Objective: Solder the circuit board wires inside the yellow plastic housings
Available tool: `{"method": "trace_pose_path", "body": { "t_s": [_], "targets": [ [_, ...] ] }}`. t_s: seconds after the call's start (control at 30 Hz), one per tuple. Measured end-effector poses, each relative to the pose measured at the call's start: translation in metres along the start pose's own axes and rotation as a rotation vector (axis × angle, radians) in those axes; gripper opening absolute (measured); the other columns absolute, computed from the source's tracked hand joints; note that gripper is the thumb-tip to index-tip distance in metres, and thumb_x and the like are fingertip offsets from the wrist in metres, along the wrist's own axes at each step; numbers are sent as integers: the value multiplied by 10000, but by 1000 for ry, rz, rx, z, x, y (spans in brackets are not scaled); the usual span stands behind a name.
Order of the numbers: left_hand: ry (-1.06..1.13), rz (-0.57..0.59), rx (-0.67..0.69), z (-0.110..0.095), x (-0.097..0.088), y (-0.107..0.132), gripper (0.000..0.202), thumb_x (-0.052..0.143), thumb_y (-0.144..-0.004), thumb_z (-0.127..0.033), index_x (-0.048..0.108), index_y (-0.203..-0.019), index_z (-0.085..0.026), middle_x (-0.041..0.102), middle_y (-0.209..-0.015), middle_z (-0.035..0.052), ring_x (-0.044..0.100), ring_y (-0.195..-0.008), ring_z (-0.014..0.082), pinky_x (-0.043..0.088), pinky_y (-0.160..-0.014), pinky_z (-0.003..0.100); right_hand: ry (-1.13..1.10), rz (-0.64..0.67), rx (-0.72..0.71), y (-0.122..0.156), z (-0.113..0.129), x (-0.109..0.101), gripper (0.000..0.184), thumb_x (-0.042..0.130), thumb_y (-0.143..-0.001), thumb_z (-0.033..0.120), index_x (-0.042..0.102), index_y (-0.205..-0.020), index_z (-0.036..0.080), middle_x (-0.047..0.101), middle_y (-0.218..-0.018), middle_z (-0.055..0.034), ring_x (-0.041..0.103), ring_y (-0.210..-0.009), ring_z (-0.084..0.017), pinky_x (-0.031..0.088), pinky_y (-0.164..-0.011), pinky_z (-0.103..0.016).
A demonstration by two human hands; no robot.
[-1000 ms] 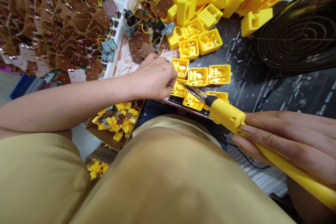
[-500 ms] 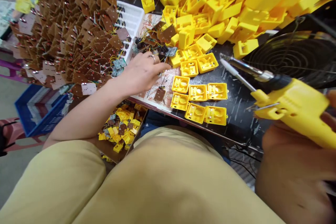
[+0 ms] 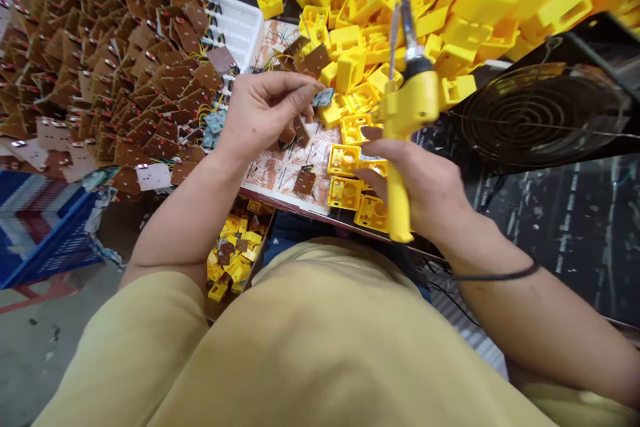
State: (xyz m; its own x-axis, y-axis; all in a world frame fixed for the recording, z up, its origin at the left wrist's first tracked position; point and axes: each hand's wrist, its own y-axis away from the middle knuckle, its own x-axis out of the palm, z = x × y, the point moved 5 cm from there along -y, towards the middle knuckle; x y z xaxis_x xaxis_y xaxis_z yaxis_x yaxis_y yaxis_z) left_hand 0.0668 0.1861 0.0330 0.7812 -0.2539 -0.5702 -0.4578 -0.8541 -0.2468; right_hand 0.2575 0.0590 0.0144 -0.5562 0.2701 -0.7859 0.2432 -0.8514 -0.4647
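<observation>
My left hand is pinched, thumb and forefinger meeting at the edge of a small blue-grey circuit board. Brown circuit boards show just beneath its fingers, partly hidden. My right hand grips a yellow soldering gun, whose metal tip and thin feed tube point up and away. Below and behind the gun, open yellow plastic cases stand in short rows, some of them covered by the hand. One loose brown board with wires lies on the patterned sheet.
A big heap of brown circuit boards fills the left, beside a white tray. Yellow cases are piled at the back. A black fan stands at right. Below are a blue crate and a box of yellow parts.
My right hand has brought the soldering gun in from the far right to above the case rows, tip turned upward. My left hand has lifted slightly and pinched its fingers. The view has shifted.
</observation>
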Motion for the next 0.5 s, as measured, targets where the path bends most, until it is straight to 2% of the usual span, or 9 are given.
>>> {"method": "trace_pose_path", "body": {
  "t_s": [0.1, 0.2, 0.3, 0.4, 0.47, 0.5],
  "targets": [
    [-62, 105, 37, -6, 9, 5, 239, 671, -936, -416, 721, -992, -188, 730, -743, -6, 674, -646, 132, 522, -636, 256, 75, 72, -102, -15, 2, 14, 274, 582, -1004, 348, 599, -1241, 212, 706, -931, -58, 698, -866, -217, 594, -898, -429],
    [-248, 247, 92, -10, 23, 14, 169, 714, -902, -345, 722, -891, -176, 745, -744, 1, 697, -695, 146, 503, -693, 261, 124, 79, -145, -15, 4, 16, 315, 591, -999, 351, 579, -1272, 194, 705, -923, -66, 700, -850, -214, 599, -881, -419],
    [-422, 336, 98, -10, 33, 20, 182, 686, -917, -343, 749, -866, -180, 780, -812, 30, 723, -758, 167, 489, -716, 270, 128, -63, -143, -11, 10, 0, 283, 674, -954, 298, 599, -1216, 222, 741, -974, -39, 723, -873, -183, 601, -903, -351],
    [-520, 407, 99, -12, 36, 21, 183, 631, -937, -301, 782, -935, -198, 805, -894, 49, 747, -839, 194, 505, -773, 294, 85, -230, -120, -5, 16, -24, 217, 761, -879, 208, 640, -1055, 245, 749, -875, 28, 704, -712, -118, 579, -697, -216],
    [-522, 481, 105, -14, 36, 22, 211, 588, -942, -246, 791, -985, -209, 811, -937, 52, 752, -889, 202, 517, -810, 307, 63, -281, -112, 0, 19, -38, 211, 810, -831, 199, 650, -962, 245, 711, -738, 63, 643, -568, -87, 508, -546, -176],
    [-505, 516, 108, -16, 36, 23, 227, 576, -941, -227, 792, -1009, -209, 812, -957, 55, 751, -909, 203, 522, -824, 309, 62, -277, -115, 3, 19, -44, 211, 823, -818, 202, 654, -937, 243, 693, -696, 70, 620, -530, -80, 489, -519, -171]
  ]
}}
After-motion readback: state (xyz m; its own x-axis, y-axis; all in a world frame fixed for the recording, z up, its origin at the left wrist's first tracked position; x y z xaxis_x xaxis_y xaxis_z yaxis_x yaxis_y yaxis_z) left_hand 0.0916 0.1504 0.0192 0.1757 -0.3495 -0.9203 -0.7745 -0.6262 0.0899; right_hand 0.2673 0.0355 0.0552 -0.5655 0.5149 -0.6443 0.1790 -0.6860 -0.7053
